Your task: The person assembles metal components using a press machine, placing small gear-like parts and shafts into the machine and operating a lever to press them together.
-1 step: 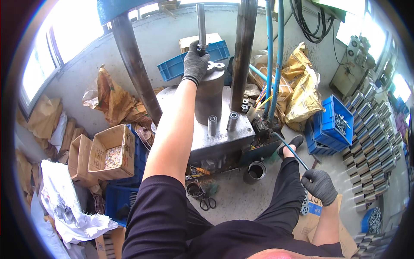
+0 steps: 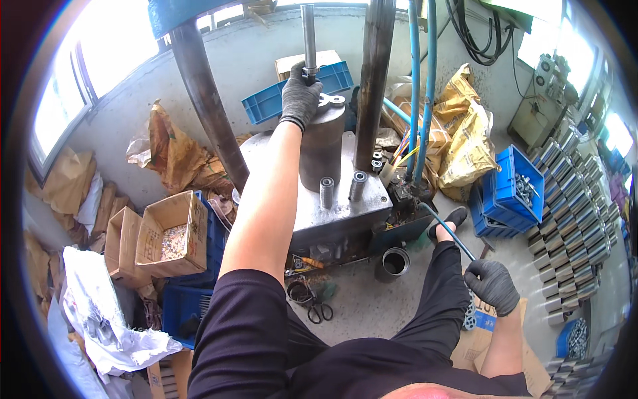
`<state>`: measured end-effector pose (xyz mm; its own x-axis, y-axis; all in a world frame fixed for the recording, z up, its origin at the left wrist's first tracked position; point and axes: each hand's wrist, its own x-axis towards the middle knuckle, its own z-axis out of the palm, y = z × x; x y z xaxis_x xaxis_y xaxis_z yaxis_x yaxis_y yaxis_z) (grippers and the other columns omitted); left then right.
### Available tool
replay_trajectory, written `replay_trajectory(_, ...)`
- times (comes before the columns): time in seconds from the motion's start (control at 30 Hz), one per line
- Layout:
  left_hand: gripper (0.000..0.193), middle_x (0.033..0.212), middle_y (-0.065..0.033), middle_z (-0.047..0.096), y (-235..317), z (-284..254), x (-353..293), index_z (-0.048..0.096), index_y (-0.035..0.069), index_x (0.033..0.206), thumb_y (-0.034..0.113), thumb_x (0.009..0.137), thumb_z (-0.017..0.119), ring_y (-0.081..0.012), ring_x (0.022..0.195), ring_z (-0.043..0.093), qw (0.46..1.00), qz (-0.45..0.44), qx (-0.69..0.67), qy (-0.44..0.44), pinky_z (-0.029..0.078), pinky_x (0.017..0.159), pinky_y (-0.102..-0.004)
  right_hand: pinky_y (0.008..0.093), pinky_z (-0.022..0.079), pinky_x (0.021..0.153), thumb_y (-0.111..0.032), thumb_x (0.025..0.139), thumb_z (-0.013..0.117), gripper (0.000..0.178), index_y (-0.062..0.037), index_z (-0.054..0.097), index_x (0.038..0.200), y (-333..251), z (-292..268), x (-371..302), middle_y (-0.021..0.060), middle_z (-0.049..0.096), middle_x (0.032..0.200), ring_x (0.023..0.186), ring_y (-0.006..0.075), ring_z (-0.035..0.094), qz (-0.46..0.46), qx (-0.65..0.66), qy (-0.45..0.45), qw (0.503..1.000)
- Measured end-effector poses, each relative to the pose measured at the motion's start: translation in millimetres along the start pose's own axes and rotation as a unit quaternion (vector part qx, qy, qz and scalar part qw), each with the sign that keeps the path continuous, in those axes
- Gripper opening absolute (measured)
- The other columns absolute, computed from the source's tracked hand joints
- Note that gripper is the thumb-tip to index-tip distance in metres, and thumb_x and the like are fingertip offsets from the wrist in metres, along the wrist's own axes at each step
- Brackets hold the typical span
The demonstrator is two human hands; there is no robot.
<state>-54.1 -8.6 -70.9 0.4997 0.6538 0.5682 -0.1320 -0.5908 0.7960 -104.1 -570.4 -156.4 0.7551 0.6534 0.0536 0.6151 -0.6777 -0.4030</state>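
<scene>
At the top centre my left hand (image 2: 301, 101), in a dark grey glove, is closed around the lower end of an upright steel rod (image 2: 308, 33). It stands over a thick metal cylinder (image 2: 321, 153) on the press's steel table (image 2: 309, 216). Beside the hand, a pale metal link with round eyes (image 2: 332, 100) lies on the cylinder's top. My right hand (image 2: 492, 287), gloved too, grips the end of a blue lever (image 2: 448, 233) at the lower right. Two short ribbed metal sleeves, the left one (image 2: 326, 193) and the right one (image 2: 358, 186), stand on the table's front part.
Dark steel columns (image 2: 375, 86) flank the cylinder. Behind it sits a tilted blue crate (image 2: 299, 93). Cardboard boxes (image 2: 173, 233) stand at the left, blue bins (image 2: 515, 186) at the right, beside stacked metal tubes (image 2: 575, 226). Scissors (image 2: 320, 312) and a dark pot (image 2: 393, 265) are on the floor.
</scene>
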Motion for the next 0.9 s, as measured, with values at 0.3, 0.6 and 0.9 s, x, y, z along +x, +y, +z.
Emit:
replay_trajectory(0.3,0.057,0.103,-0.0117,0.075,-4,-1,2,0.053,0.012,0.143,0.006,0.089,0.071,-0.0233,0.094,0.074,1.000,0.008,0.030,0.002,0.059,0.089,-0.0391,0.0452,0.055,0.073,-0.019,0.087,0.071,0.020,-0.0008,0.074,0.092,7,4,-2,0.0215,0.070,0.085,0.079,0.0386,0.071,-0.010,0.012,0.019,1.000)
replay_trajectory(0.6,0.058,0.104,-0.0147,0.076,-10,2,3,0.052,0.011,0.144,0.007,0.089,0.072,-0.0264,0.096,0.075,0.999,0.017,0.034,0.012,0.059,0.089,-0.0400,0.0486,0.056,0.076,-0.020,0.086,0.070,0.019,-0.0021,0.073,0.092,7,3,-1,0.0230,0.070,0.089,0.085,0.0426,0.070,-0.002,0.005,0.003,1.000)
replay_trajectory(0.9,0.058,0.103,-0.0140,0.076,-9,2,3,0.052,0.011,0.143,0.008,0.089,0.072,-0.0254,0.094,0.075,0.998,0.029,0.057,0.013,0.060,0.087,-0.0400,0.0471,0.056,0.076,-0.022,0.084,0.071,0.022,-0.0018,0.075,0.092,7,4,-1,0.0222,0.071,0.087,0.083,0.0414,0.071,-0.006,0.000,0.004,1.000)
